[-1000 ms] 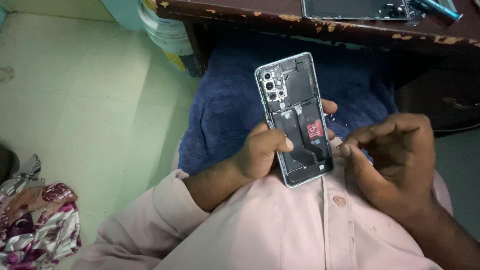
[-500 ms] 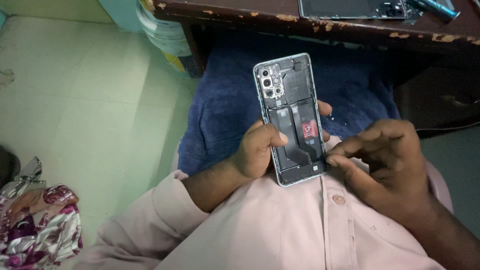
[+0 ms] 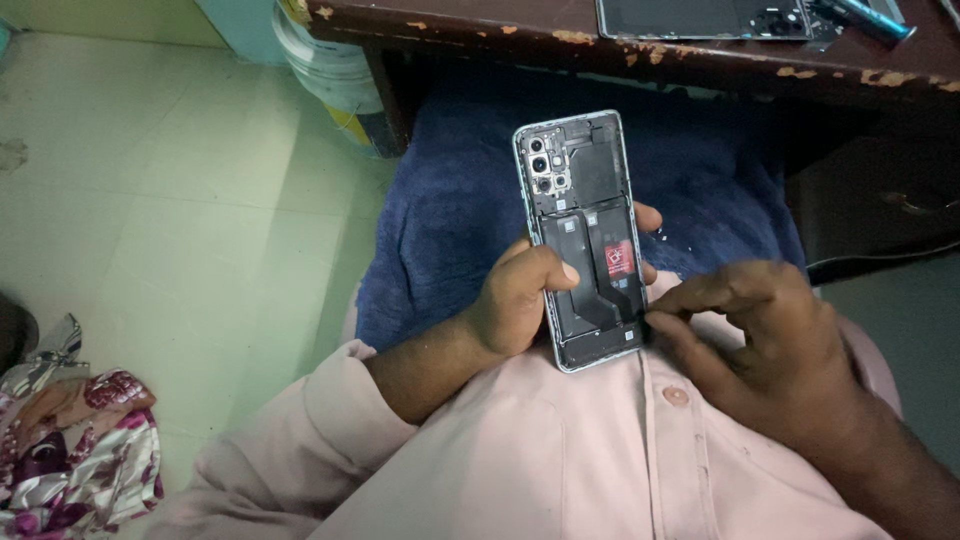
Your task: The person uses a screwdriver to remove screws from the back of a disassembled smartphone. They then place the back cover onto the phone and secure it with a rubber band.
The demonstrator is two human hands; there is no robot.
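Resting upright in the left hand [image 3: 515, 305] is an opened silver-framed smartphone with its back cover off [image 3: 585, 240], thumb across the black battery, fingers closing round the far edge at 3 o'clock. The right hand [image 3: 760, 345] is pinching at the phone's lower right corner, fingertips closed together; whether anything small sits between them I cannot tell. A slip there could tear the exposed flex. Beneath is lying a dark blue towel [image 3: 450, 220]; the chipped brown wooden worktop [image 3: 640, 55] is crowding 12 o'clock, pale floor tiles [image 3: 180, 200] opening toward 9.
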